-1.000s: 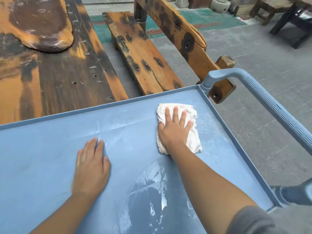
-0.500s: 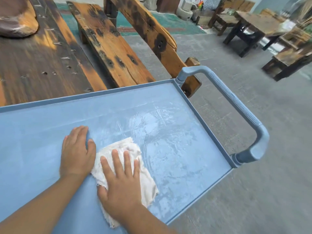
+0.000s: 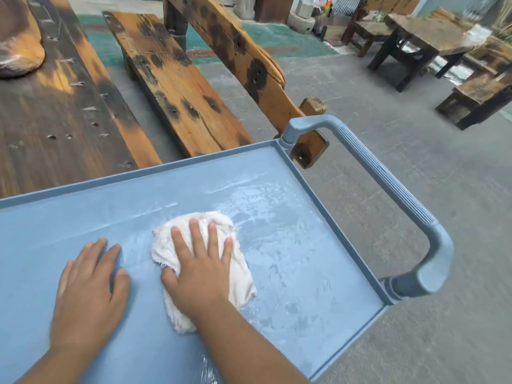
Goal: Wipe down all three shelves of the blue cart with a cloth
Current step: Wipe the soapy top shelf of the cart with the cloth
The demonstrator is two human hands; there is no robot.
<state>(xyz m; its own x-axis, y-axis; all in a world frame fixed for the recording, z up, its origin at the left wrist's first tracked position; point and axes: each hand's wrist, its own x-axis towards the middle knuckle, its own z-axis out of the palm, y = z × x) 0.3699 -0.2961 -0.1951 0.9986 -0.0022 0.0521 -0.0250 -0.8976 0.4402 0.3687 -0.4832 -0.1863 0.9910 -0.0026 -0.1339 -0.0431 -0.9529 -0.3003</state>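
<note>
The right hand (image 3: 203,273) presses flat, fingers spread and not curled, on a crumpled white terry cloth (image 3: 238,261) at the middle of the blue cart's top shelf (image 3: 318,286); the cloth's centre is hidden under the palm. At its 9 o'clock the left hand (image 3: 91,289) lies open and flat on bare plastic, holding nothing. Wet, streaky sheen covers the smooth shelf toward 3 o'clock. The ribbed handle (image 3: 388,184) curves at 2 o'clock. Lower shelves are hidden. Scorched plank benches (image 3: 177,87) stand at 12 o'clock.
</note>
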